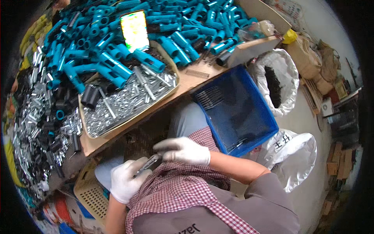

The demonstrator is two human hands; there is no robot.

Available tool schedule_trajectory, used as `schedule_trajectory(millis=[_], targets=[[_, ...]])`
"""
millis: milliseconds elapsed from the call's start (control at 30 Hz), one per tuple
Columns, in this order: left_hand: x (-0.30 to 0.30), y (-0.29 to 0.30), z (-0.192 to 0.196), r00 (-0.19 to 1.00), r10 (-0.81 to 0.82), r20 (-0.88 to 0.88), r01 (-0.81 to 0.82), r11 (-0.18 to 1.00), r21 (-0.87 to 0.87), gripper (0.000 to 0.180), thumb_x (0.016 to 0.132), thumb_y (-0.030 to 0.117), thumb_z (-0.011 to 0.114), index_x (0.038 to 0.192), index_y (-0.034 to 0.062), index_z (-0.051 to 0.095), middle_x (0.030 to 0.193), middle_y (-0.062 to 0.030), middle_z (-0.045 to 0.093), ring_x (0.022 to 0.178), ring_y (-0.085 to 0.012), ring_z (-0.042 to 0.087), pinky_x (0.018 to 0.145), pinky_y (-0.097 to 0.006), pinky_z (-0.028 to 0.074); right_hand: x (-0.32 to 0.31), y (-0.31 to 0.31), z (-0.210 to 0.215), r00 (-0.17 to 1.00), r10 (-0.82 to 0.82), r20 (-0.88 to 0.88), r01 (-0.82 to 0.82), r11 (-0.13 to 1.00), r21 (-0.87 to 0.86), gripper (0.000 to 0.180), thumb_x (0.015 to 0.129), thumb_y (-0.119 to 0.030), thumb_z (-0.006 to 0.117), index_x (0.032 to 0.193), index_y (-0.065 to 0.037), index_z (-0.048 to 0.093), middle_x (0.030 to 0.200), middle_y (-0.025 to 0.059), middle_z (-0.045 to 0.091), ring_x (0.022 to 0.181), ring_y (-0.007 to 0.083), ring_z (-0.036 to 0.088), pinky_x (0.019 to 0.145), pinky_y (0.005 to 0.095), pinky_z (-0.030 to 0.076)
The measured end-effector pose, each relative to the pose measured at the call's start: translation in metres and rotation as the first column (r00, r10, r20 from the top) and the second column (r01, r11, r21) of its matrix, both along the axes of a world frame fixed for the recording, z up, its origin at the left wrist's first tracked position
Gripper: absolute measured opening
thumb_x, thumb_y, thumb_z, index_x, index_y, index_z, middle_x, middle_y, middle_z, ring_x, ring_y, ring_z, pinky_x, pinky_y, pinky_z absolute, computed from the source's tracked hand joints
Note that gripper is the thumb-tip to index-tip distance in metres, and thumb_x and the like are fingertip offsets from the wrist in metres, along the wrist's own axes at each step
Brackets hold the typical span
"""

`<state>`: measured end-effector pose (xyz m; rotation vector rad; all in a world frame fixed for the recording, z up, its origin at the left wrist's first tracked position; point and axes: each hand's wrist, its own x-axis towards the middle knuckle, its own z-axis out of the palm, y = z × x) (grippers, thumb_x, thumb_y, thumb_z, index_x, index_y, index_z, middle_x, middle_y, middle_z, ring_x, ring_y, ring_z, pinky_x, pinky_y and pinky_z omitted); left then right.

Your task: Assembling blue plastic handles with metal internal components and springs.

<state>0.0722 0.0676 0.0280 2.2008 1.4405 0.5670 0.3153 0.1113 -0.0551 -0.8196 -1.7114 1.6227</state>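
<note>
Both my hands wear white gloves and meet low over my lap. In my left hand [126,180] a slim silvery metal part [148,162] is gripped, pointing up and right. My right hand [186,151] closes its thumb and fingers around the upper end of that part; its fingertips are slightly blurred. The part's exact kind is too small to make out. Just beyond the hands stands a cream tray [130,131] filled with small shiny metal pieces, with a few longer rods and a black sleeve on top.
Teal plastic tubes [113,64] are heaped across the table [187,80], around a bright screen [134,30]. Loose metal parts [33,117] pile up at left. A blue crate [243,113] holding thin rods stands at right, beside white sacks [290,156]. A yellow basket [87,191] sits lower left.
</note>
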Motion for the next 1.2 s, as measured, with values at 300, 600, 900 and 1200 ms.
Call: schedule_trajectory(millis=[300,600,900,1200], targets=[[-0.008,-0.012,-0.029,0.955,0.293,-0.041,-0.290,0.897,-0.334,0.039,0.074,0.009,0.072,0.111,-0.0015,0.066,0.094,-0.0172,0.072,0.083,-0.0225,0.069,0.075,-0.033,0.053,0.196,0.091,-0.170,0.178,-0.681,0.710,0.291,0.726,0.623,0.018,0.079,-0.010,0.060,0.093,-0.009,0.071,0.096,0.0164,0.067,0.095,0.0356,0.065,0.082,0.0459,0.052],[-0.001,-0.019,-0.032,0.761,0.579,0.292,-0.416,0.782,-0.465,0.039,0.077,0.000,0.072,0.114,-0.0040,0.059,0.096,-0.0107,0.065,0.088,-0.0164,0.065,0.078,-0.030,0.053,0.194,0.103,-0.199,0.070,-0.551,0.831,-0.097,0.826,0.556,0.018,0.079,-0.012,0.060,0.093,-0.009,0.071,0.093,0.0156,0.065,0.093,0.0327,0.064,0.078,0.0445,0.053],[0.005,-0.019,-0.028,0.789,0.534,0.303,-0.378,0.811,-0.446,0.033,0.078,-0.001,0.070,0.111,-0.0038,0.063,0.098,-0.0128,0.068,0.090,-0.0169,0.065,0.083,-0.030,0.052,0.198,0.096,-0.196,0.043,-0.418,0.908,-0.019,0.908,0.419,0.019,0.085,-0.016,0.058,0.096,-0.008,0.071,0.096,0.0154,0.069,0.094,0.0344,0.067,0.080,0.0455,0.054],[-0.004,-0.018,-0.032,0.823,0.498,0.274,-0.337,0.816,-0.470,0.040,0.076,0.007,0.072,0.114,-0.0039,0.064,0.101,-0.0164,0.069,0.092,-0.0214,0.067,0.086,-0.032,0.052,0.185,0.059,-0.073,0.663,-0.717,0.217,0.729,0.552,-0.405,0.022,0.082,-0.009,0.059,0.101,0.001,0.063,0.078,0.0062,0.062,0.064,0.0147,0.058,0.058,0.0294,0.050]])
